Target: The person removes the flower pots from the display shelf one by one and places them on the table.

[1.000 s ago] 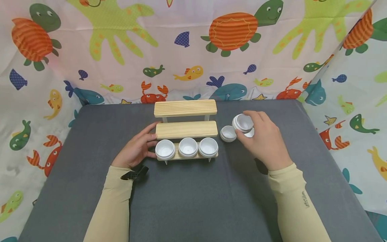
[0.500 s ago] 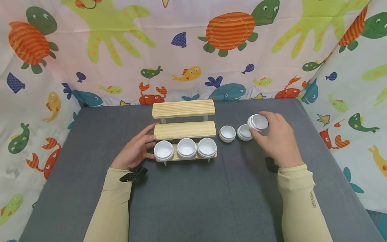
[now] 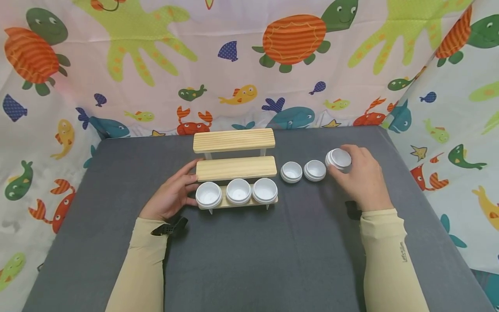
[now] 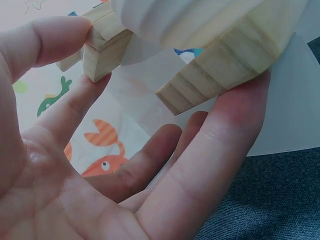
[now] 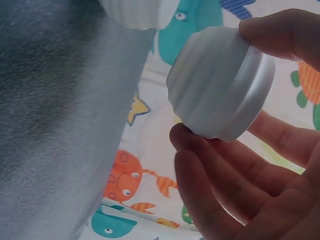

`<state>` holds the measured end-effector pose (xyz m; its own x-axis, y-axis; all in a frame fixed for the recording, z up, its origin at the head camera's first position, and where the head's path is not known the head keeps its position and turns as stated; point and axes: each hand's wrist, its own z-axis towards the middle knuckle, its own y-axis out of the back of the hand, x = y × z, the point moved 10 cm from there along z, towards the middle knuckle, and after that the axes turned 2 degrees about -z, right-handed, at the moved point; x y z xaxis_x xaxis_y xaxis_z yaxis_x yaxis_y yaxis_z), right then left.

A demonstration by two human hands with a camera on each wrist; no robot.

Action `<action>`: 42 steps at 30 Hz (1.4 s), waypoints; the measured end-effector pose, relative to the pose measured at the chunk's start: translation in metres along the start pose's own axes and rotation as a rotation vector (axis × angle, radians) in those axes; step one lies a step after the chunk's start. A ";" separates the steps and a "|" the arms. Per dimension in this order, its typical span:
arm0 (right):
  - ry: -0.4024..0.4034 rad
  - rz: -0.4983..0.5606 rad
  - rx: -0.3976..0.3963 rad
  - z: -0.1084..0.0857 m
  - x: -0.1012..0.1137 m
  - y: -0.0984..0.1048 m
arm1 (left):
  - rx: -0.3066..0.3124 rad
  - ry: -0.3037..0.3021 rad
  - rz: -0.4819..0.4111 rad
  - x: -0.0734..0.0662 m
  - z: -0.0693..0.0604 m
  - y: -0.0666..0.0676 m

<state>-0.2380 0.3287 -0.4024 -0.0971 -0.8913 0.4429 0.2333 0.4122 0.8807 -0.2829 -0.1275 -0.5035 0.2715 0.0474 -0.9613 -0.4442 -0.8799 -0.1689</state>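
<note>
**Ribbed White Cup [image 3: 339,159] Shifts Right**

The right hand [image 3: 363,180] pinches the smooth-rimmed cup just right of two other cups [image 3: 314,170]; a second earlier it partly hid one. The left hand [image 3: 168,194] grips the rack [image 3: 235,169] at its left end.

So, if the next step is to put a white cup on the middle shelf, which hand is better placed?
Probably the right hand: it pinches a white cup, and two other cups stand between it and the rack. The left hand holds the rack's left end.
</note>
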 end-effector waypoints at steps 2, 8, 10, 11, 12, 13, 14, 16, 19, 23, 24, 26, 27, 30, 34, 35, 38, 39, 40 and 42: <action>-0.008 -0.002 0.007 0.001 -0.004 -0.004 | 0.000 -0.003 0.001 0.000 -0.001 0.000; -0.012 -0.008 0.007 0.004 -0.013 -0.012 | 0.002 -0.012 0.005 -0.001 -0.001 0.000; -0.015 -0.012 0.008 0.004 -0.017 -0.014 | 0.004 -0.010 0.000 0.000 0.000 0.000; -0.018 -0.014 0.008 0.004 -0.019 -0.014 | 0.007 -0.009 -0.001 0.000 0.000 -0.001; -0.022 -0.016 0.009 0.004 -0.021 -0.015 | 0.007 -0.007 -0.003 0.001 0.000 -0.001; -0.027 -0.017 0.011 0.004 -0.023 -0.016 | 0.007 -0.006 -0.003 0.001 0.000 -0.001; -0.033 -0.016 0.013 0.004 -0.025 -0.017 | 0.009 -0.005 -0.004 0.001 0.001 -0.001; -0.045 -0.016 0.019 0.004 -0.028 -0.018 | 0.004 0.000 0.001 0.002 0.001 -0.001; -0.057 -0.015 0.034 0.004 -0.032 -0.021 | -0.001 0.002 0.007 0.002 0.002 0.000; -0.064 -0.016 0.050 0.005 -0.033 -0.024 | -0.001 0.004 0.010 0.003 0.003 0.000; -0.065 -0.018 0.053 0.005 -0.034 -0.025 | -0.001 0.005 0.013 0.003 0.003 0.000; -0.060 -0.022 0.052 0.006 -0.033 -0.026 | -0.001 0.005 0.013 0.003 0.002 0.000; -0.058 -0.024 0.053 0.006 -0.033 -0.026 | 0.000 0.004 0.012 0.003 0.002 0.000; -0.055 -0.028 0.056 0.007 -0.033 -0.028 | 0.000 0.002 0.009 0.003 0.001 0.000; -0.061 -0.027 0.065 0.007 -0.034 -0.030 | 0.001 0.002 0.006 0.002 0.001 0.000; -0.064 -0.026 0.066 0.007 -0.034 -0.031 | 0.002 0.002 0.004 0.002 0.001 0.000; -0.066 -0.029 0.069 0.007 -0.035 -0.031 | 0.003 0.002 0.000 0.002 0.001 0.000; -0.067 -0.029 0.069 0.007 -0.035 -0.031 | 0.003 0.002 -0.001 0.002 0.001 0.000; -0.064 -0.031 0.068 0.007 -0.034 -0.031 | 0.002 0.001 -0.001 0.002 0.001 0.000; -0.060 -0.033 0.065 0.007 -0.034 -0.030 | 0.002 -0.001 -0.002 0.001 0.000 0.000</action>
<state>-0.2489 0.3475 -0.4427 -0.1618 -0.8924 0.4213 0.1659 0.3962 0.9030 -0.2830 -0.1276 -0.5050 0.2716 0.0499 -0.9611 -0.4455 -0.8787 -0.1715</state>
